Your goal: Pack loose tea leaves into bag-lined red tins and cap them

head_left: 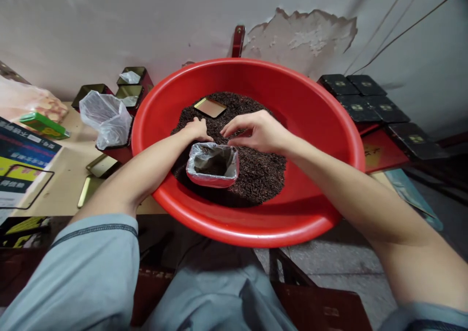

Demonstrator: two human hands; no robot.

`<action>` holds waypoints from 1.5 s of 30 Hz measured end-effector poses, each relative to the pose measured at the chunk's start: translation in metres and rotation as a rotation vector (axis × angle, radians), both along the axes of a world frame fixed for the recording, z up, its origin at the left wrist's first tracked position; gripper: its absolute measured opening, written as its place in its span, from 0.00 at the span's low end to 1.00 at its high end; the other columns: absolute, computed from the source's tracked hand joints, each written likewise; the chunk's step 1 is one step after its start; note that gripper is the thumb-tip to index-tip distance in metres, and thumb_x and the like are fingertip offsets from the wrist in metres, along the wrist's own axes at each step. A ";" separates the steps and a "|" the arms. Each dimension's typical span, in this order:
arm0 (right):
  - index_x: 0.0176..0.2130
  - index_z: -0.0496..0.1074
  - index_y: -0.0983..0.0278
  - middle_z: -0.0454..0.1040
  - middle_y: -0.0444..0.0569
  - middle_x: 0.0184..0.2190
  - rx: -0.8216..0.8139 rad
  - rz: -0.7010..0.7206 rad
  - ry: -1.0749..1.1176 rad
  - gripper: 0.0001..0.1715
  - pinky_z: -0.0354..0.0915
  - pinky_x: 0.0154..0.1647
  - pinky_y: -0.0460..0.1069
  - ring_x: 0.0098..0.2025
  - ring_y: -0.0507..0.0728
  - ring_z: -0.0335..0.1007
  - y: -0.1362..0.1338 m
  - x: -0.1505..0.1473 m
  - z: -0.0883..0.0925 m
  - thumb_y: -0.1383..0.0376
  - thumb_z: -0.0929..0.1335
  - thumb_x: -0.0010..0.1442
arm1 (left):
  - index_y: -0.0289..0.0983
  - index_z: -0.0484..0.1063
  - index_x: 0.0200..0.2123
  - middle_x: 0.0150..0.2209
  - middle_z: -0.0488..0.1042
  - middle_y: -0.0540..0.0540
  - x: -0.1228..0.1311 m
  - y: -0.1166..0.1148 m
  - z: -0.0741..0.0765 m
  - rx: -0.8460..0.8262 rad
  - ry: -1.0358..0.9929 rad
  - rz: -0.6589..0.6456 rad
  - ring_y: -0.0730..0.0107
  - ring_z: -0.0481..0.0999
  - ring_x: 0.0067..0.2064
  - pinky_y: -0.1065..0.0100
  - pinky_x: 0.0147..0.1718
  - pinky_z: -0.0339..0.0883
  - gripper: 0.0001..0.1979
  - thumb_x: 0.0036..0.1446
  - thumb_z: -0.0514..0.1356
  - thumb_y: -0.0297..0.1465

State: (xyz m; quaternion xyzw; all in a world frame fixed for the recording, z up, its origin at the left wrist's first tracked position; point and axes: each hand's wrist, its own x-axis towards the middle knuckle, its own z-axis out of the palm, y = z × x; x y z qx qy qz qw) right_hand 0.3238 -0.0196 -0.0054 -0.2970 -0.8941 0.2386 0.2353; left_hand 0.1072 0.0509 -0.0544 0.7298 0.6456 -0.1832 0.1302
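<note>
A red tin [213, 180] with a clear plastic bag [234, 161] lining its mouth stands in loose dark tea leaves [261, 175]. Its inside is dark, and I cannot make out how full it is. My left hand [196, 129] is at the tin's far left corner, its fingers partly bent and apart; whether they touch the bag is unclear. Over the leaves, just behind the tin's right side, my right hand [256, 132] hovers with thumb and fingers apart and nothing visible between them. A gold-edged tin lid [210, 107] lies on the leaves behind both hands.
The large red basin [252, 236] holds the leaves. Left on the table are open tins [130, 75], one with a plastic bag [106, 116], loose lids [89, 190] and a green box [44, 125]. Several black-lidded tins [365, 107] stand at right. A wall [164, 24] rises behind.
</note>
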 end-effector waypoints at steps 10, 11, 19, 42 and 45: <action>0.71 0.60 0.75 0.72 0.71 0.63 -0.223 -0.265 -1.101 0.58 0.74 0.53 0.52 0.59 0.70 0.77 0.010 0.002 -0.065 0.55 0.81 0.53 | 0.38 0.71 0.64 0.52 0.82 0.39 -0.017 0.010 0.028 -0.177 -0.028 -0.109 0.52 0.83 0.50 0.67 0.38 0.76 0.33 0.53 0.62 0.35; 0.70 0.61 0.75 0.72 0.71 0.62 -0.189 -0.271 -1.092 0.57 0.74 0.53 0.52 0.58 0.69 0.77 0.008 -0.002 -0.068 0.57 0.81 0.52 | 0.37 0.71 0.63 0.50 0.82 0.39 -0.020 0.008 0.040 -0.124 -0.062 -0.117 0.53 0.83 0.48 0.67 0.36 0.75 0.32 0.53 0.61 0.35; 0.49 0.81 0.74 0.83 0.67 0.47 -0.190 -0.260 -1.095 0.19 0.76 0.48 0.53 0.50 0.68 0.82 0.024 -0.006 -0.065 0.71 0.75 0.57 | 0.43 0.75 0.57 0.46 0.82 0.47 0.002 -0.064 0.110 -0.210 -0.193 -0.450 0.58 0.81 0.46 0.68 0.41 0.71 0.25 0.55 0.62 0.34; 0.56 0.79 0.67 0.80 0.63 0.53 -0.208 -0.139 -0.925 0.24 0.73 0.51 0.53 0.51 0.66 0.80 0.005 -0.026 -0.076 0.74 0.68 0.61 | 0.36 0.50 0.77 0.74 0.58 0.29 -0.017 0.010 0.004 -0.081 0.107 -0.201 0.45 0.66 0.71 0.61 0.67 0.62 0.49 0.62 0.65 0.49; 0.55 0.79 0.66 0.83 0.57 0.47 -0.160 -0.175 -0.834 0.26 0.71 0.50 0.50 0.52 0.63 0.79 0.020 -0.016 -0.058 0.76 0.70 0.58 | 0.33 0.52 0.76 0.72 0.60 0.27 -0.010 0.007 0.001 -0.095 0.126 -0.225 0.44 0.66 0.70 0.60 0.66 0.63 0.49 0.61 0.66 0.49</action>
